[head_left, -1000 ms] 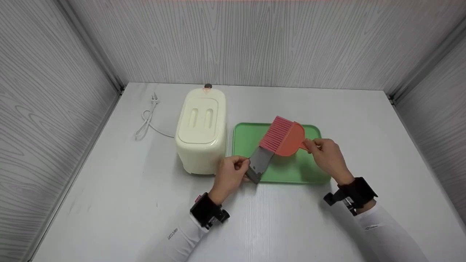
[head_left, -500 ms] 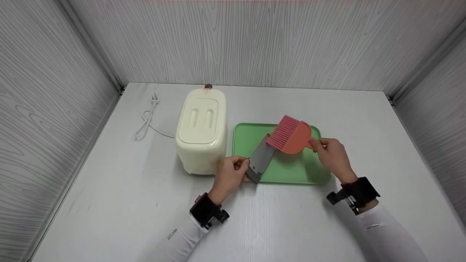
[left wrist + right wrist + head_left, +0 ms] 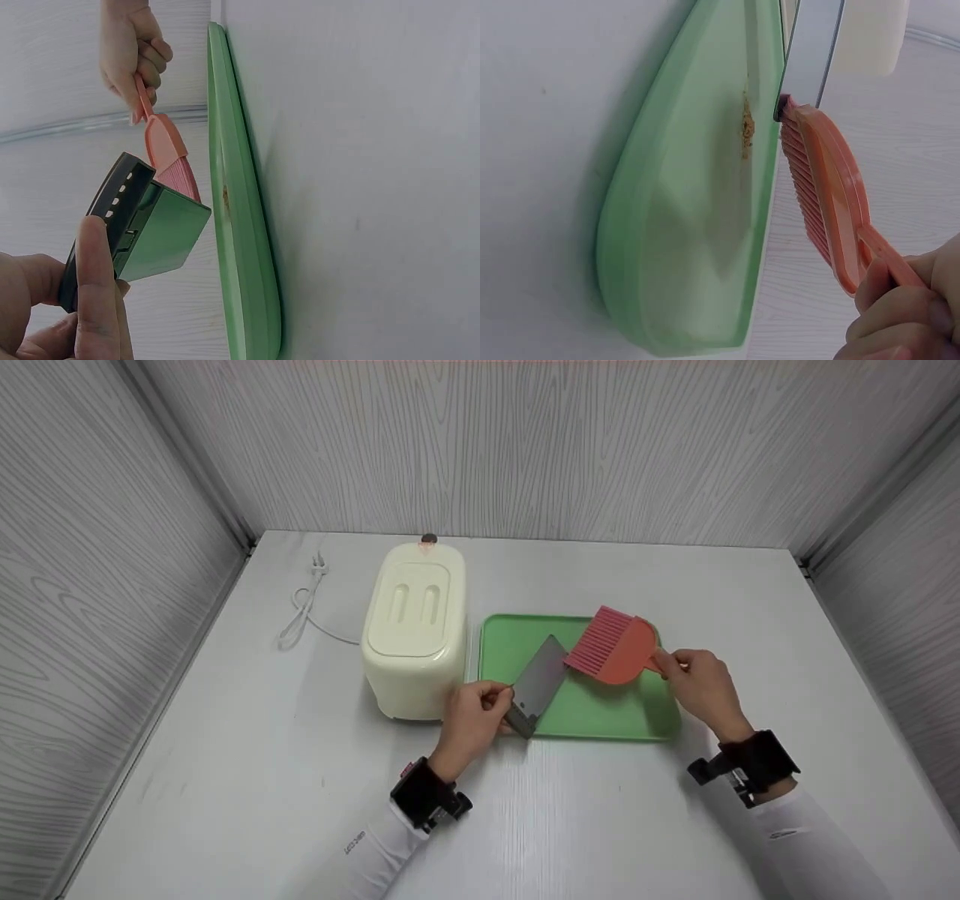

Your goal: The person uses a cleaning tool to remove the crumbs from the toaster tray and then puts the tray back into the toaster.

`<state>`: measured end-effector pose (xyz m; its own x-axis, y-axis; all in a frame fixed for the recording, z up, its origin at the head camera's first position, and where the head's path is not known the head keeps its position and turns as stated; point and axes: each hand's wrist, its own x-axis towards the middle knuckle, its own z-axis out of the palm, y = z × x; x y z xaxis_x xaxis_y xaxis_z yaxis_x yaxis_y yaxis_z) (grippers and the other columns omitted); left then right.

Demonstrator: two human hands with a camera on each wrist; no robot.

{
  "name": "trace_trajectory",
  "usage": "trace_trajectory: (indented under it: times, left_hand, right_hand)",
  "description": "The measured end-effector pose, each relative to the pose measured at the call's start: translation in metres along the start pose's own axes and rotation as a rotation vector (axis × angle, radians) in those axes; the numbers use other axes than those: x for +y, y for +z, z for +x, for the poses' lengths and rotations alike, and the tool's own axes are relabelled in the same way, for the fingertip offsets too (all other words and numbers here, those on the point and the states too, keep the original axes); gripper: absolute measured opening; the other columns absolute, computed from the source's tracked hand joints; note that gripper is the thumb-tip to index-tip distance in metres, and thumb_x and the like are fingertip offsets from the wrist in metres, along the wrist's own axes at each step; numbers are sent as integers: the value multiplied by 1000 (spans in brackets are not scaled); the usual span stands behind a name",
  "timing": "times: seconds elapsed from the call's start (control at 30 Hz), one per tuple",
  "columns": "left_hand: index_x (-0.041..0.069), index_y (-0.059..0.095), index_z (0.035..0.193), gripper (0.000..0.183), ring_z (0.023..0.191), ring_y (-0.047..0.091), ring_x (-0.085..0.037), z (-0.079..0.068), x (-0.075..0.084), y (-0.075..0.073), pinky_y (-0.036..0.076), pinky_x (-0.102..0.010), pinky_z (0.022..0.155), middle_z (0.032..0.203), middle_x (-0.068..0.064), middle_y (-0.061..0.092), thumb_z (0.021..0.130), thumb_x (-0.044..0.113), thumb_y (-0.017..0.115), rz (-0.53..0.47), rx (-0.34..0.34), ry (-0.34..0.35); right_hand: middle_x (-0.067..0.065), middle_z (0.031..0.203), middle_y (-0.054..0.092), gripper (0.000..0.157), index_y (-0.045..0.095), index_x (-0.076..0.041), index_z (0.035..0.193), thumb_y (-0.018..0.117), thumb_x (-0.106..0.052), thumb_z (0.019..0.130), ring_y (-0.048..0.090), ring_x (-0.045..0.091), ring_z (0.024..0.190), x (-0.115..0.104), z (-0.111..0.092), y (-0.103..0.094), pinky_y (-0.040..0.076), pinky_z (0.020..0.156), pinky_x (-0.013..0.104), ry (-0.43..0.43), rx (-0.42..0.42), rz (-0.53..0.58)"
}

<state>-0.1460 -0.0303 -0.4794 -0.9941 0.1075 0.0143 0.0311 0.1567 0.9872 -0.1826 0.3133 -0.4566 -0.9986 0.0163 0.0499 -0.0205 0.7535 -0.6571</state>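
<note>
My left hand pinches the dark end of a flat grey metal crumb tray, held tilted over the green tray. My right hand grips the handle of a small orange brush with pink bristles. In the right wrist view, the bristle tips are right at the far end of the crumb tray. Brown crumbs lie in a small heap on the green tray beneath. The left wrist view shows the slotted black end between thumb and fingers.
A cream toaster with a lid on top stands just left of the green tray, close to my left hand. Its white cord and plug lie on the table farther left. Grey wood-grain walls enclose the back and sides.
The brush has slid to the right along the crumb tray to its far end, uncovering the metal surface. My right hand has moved right with it; my left hand has stayed in place.
</note>
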Motion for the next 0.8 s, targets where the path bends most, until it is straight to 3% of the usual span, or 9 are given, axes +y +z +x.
trace_trajectory:
  times: [0.17, 0.57, 0.8]
  left_hand:
    - [-8, 74, 109, 16, 57, 62, -9, 0, 1, 0, 65, -39, 58, 84, -11, 70, 98, 2, 67, 2, 2, -6]
    - [-8, 74, 109, 16, 62, 61, -11, -1, 1, -2, 64, -30, 56, 85, -12, 69, 98, 3, 68, 7, 8, 6]
    - [-7, 74, 109, 17, 62, 62, -10, -1, 2, -2, 64, -30, 56, 86, -10, 69, 98, 4, 68, 10, 12, -1]
  right_hand:
    - [-2, 61, 52, 57, 71, 1, 82, 52, -47, 107, 39, 11, 51, -1, -3, -5, 28, 44, 24, -21, 26, -33]
    - [6, 71, 63, 54, 73, -3, 82, 53, -47, 107, 44, 10, 53, -1, -8, -20, 33, 45, 26, -31, 65, -51]
    - [-1, 61, 54, 53, 72, -5, 80, 54, -47, 107, 41, 10, 51, -10, -12, -29, 31, 44, 27, -52, 51, -38]
